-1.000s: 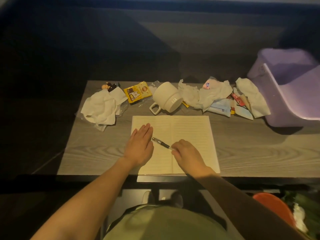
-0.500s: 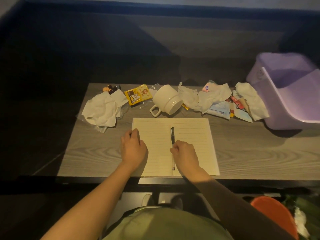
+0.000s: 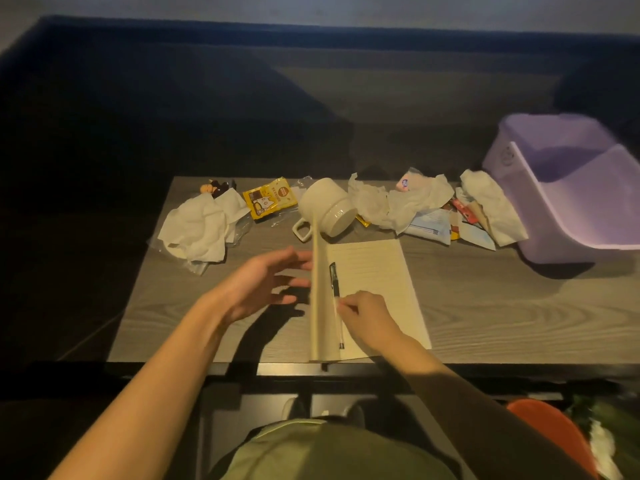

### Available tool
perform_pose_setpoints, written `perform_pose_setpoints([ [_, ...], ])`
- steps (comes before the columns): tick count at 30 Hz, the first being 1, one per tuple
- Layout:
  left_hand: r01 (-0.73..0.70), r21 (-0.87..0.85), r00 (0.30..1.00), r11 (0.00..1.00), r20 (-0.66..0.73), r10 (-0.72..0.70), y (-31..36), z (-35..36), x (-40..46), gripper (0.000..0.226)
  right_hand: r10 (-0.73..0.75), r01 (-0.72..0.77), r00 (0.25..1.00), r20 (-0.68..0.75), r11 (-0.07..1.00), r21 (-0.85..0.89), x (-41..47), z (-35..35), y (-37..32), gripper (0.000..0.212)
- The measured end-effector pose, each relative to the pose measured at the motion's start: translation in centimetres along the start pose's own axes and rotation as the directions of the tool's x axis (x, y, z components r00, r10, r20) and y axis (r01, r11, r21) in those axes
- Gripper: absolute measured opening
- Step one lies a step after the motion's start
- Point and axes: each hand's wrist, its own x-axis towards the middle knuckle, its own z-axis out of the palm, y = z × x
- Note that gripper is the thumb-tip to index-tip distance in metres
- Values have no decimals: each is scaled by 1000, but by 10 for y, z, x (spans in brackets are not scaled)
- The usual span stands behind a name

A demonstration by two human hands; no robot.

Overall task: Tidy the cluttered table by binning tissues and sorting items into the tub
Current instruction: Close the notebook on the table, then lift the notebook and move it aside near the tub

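Observation:
An open lined notebook lies at the table's near edge, its left half raised almost upright. My left hand is open, its fingers spread against the back of that raised half. A black pen lies along the spine. My right hand rests on the right page, fingers curled on the pen's lower part. Crumpled tissues sit at the back left, the back middle and next to the tub. The lilac tub stands at the right, tilted towards me.
A cream mug lies on its side behind the notebook. A yellow snack packet, small figurines and several packets lie along the back of the grey table. An orange bin stands on the floor at the lower right.
The pen went from my right hand onto the notebook's spine. My left hand slid off the left page and lifted that half upright.

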Motion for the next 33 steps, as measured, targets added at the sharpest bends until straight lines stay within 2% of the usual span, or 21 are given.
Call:
perform_pose_setpoints([
  [2,-56,132,997,990,67,48,0,20,4,33,54,-64,997,57,980,190,-1,-10,6,27],
  [3,-79,196,994,977,94,62,0,31,7,33,106,-125,991,77,943,310,-3,-18,8,22],
  [5,-114,300,988,947,131,77,-4,50,15,36,197,-235,972,129,833,501,-7,-39,13,24],
  [8,-107,376,990,921,123,65,-10,73,26,35,329,-297,941,79,690,660,-10,-67,37,27],
  [10,-100,464,993,880,103,58,-19,83,35,38,375,-232,927,-21,615,753,-11,-77,56,43],
  [11,-99,512,993,853,101,54,-26,85,40,39,382,-194,920,-91,642,742,-11,-80,63,45],
  [13,-93,601,993,793,115,29,-39,89,47,44,342,-158,923,-175,753,638,-18,-81,68,33],
  [15,-126,672,991,730,121,60,-53,92,52,45,317,-192,936,-153,825,531,-16,-74,71,25],
  [16,-168,703,986,691,106,131,-58,94,52,43,323,-219,934,-151,854,472,-14,-70,70,33],
  [18,-215,748,935,628,-28,354,-69,96,56,33,326,-260,931,-166,908,330,-6,-67,68,41],
  [20,-143,706,832,693,-294,471,-78,93,59,28,327,-283,927,-183,931,231,1,-64,66,35],
  [21,-84,644,809,761,-401,429,-78,92,60,34,338,-298,922,-186,930,213,3,-64,64,34],
  [22,-34,569,817,822,-458,350,-78,91,63,40,354,-314,916,-186,924,217,4,-64,63,33],
  [24,61,455,861,888,-475,185,-75,89,68,45,382,-337,911,-155,907,254,4,-67,61,25],
  [26,124,396,875,910,-476,88,-70,89,69,38,428,-386,900,-87,873,296,5,-74,62,13],
  [30,80,339,902,937,-425,77,-59,96,66,24,450,-431,892,55,806,406,-1,-91,72,17],
  [33,54,338,940,940,-333,66,-44,113,70,22,462,-439,885,59,785,437,-16,-114,82,17],
])
